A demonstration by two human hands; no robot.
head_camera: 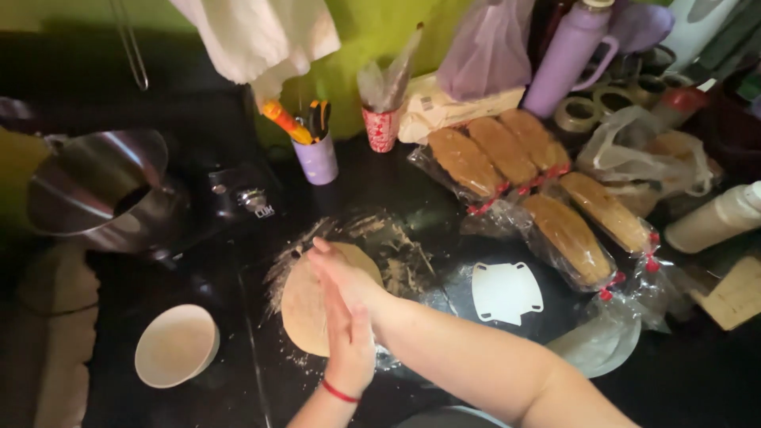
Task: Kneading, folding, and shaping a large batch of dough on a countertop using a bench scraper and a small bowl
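A flat round of pale dough point(300, 311) lies on a floured patch of the black counter point(412, 198). My right hand point(342, 269) reaches in from the lower right and rests flat on the dough's upper edge, fingers stretched out toward the left. My left hand point(349, 337), with a red band at the wrist, comes up from below and lies flat on the dough's right side, just under the right hand. Neither hand grips anything that I can see. A small dark tip shows beside my right fingertips; what it is cannot be told.
A white bowl point(176, 345) stands left of the dough, a steel pot point(107, 190) at the far left. Several bagged brown loaves point(567, 234) lie to the right, beside a white cut-out sheet point(506, 292). Cups with utensils point(317, 154), a purple bottle point(564, 59) and a white bottle point(713, 218) stand behind.
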